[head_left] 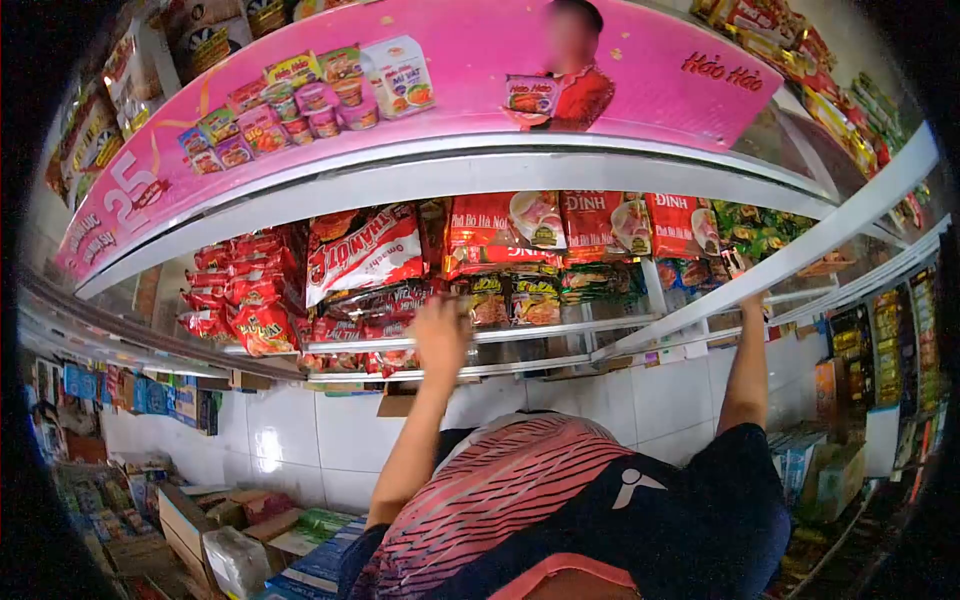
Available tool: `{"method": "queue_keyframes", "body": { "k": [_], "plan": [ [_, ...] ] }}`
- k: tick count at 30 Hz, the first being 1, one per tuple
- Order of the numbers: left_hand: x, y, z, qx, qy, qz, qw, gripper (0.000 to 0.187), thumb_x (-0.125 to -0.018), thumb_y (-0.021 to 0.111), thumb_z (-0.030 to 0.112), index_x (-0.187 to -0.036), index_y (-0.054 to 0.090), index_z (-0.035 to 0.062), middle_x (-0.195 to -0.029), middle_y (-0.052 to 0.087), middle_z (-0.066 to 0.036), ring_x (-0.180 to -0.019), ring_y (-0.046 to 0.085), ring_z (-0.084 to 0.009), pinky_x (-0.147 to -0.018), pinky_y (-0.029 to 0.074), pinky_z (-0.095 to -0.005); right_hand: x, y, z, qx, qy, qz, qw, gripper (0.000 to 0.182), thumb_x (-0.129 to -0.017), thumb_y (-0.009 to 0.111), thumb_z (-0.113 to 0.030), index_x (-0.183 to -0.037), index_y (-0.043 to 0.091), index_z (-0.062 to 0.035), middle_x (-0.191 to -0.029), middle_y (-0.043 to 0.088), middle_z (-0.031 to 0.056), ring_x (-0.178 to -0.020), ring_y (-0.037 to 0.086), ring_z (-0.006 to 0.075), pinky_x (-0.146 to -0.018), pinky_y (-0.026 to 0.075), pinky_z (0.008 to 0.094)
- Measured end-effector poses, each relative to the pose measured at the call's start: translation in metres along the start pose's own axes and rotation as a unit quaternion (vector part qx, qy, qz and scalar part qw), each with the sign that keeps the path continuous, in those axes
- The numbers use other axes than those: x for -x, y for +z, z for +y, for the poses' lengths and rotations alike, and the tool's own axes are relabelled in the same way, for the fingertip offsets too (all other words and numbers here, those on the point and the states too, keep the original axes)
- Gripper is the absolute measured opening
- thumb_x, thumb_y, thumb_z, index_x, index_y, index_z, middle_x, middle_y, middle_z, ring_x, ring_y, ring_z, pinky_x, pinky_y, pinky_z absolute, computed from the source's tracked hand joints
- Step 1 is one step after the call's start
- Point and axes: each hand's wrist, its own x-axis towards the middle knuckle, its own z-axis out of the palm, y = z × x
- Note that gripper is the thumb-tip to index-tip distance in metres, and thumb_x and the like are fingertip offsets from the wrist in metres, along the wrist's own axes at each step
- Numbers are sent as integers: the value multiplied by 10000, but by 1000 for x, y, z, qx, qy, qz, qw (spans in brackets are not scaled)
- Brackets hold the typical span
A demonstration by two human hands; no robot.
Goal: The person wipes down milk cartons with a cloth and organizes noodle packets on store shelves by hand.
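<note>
Red packets (372,303) lie in the case, just left of the left hand (440,342), long sides roughly across the view; the right hand (752,300) is farther, at the door frame (800,252). Left fingers are blurred, right ones partly hidden, so I cannot tell any grip. Yellow packs (535,302) lie rightward; the front rail (540,332) crosses near the left hand
</note>
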Motion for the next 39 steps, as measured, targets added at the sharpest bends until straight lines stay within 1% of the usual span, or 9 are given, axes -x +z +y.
{"method": "queue_keyframes", "body": {
  "k": [4, 11, 19, 25, 26, 29, 32, 36, 39],
  "plan": [
    [-18, 3, 47, 35, 55, -43, 997, 322, -690, 601, 198, -989, 540, 92, -948, 480, -93, -862, 464, -267, -682, 382, -418, 9, -5, 24, -102, -95, -42, 989, 593, -779, 424, -461, -1219, 447, -65, -1278, 396, 207, -1190, 330, 389, -1009, 194, 466],
    [-4, -27, -24, -35, -77, -29, 996, 365, -675, 621, 193, -1011, 532, 80, -987, 491, -109, -895, 466, -291, -708, 387, -403, 41, -22, 13, -162, 34, -2, 986, 702, -642, 633, -450, -1169, 465, -18, -1197, 461, 227, -1107, 430, 386, -921, 353, 440],
    [-8, -19, 25, -36, -62, -36, 997, 379, -706, 588, 217, -1030, 514, 34, -994, 468, -136, -904, 443, -299, -738, 384, -400, 78, -27, -9, -243, 41, 213, 945, 607, -681, 658, -312, -1172, 469, -9, -1170, 484, 224, -1067, 457, 392, -921, 339, 442],
    [-13, 35, 117, 186, 56, -48, 980, 388, -758, 519, 238, -1076, 509, 16, -1041, 480, -150, -944, 441, -301, -773, 360, -422, 228, -112, -114, -584, -42, 475, 657, 233, -775, 601, -187, -885, 570, 16, -860, 581, 106, -824, 529, 202, -765, 424, 319],
    [-12, 38, 129, 257, 63, -84, 961, 388, -770, 500, 236, -1087, 505, 13, -1041, 487, -158, -946, 444, -302, -783, 356, -422, 258, -133, -160, -698, -70, 394, 595, 158, -771, 594, -159, -829, 573, -13, -807, 569, 90, -797, 533, 201, -749, 427, 324],
    [-21, 87, 147, 387, 74, -74, 916, 374, -787, 430, 182, -1113, 492, 9, -1020, 504, -157, -966, 457, -272, -845, 346, -379, 289, -149, -257, -531, -188, 223, 796, 323, -695, 638, -197, -970, 565, -44, -1143, 442, 160, -1077, 402, 321, -915, 308, 434],
    [-35, 97, 155, 757, -102, -186, 618, 401, -759, 333, 104, -1111, 480, -17, -1057, 508, -135, -1033, 442, -224, -927, 304, -303, 271, -114, -301, -481, -194, 223, 826, 541, -646, 664, -173, -1140, 462, -77, -1249, 328, 201, -1123, 331, 393, -943, 259, 475],
    [-30, 46, 100, 458, 91, -94, 879, 296, -804, 435, 144, -1054, 528, 17, -1084, 502, -175, -1054, 422, -311, -926, 314, -379, 265, -108, -317, -387, -152, 196, 888, 514, -642, 663, -188, -1100, 478, -48, -1178, 371, 204, -1106, 359, 388, -922, 292, 482],
    [-28, 5, 39, 316, 235, -105, 913, 235, -776, 508, 114, -972, 543, -9, -925, 537, -183, -922, 481, -355, -832, 376, -416, 250, -115, -313, -391, -167, 206, 881, 444, -632, 671, -203, -1005, 512, -22, -1110, 411, 198, -1082, 383, 374, -909, 319, 470]
  ]
}}
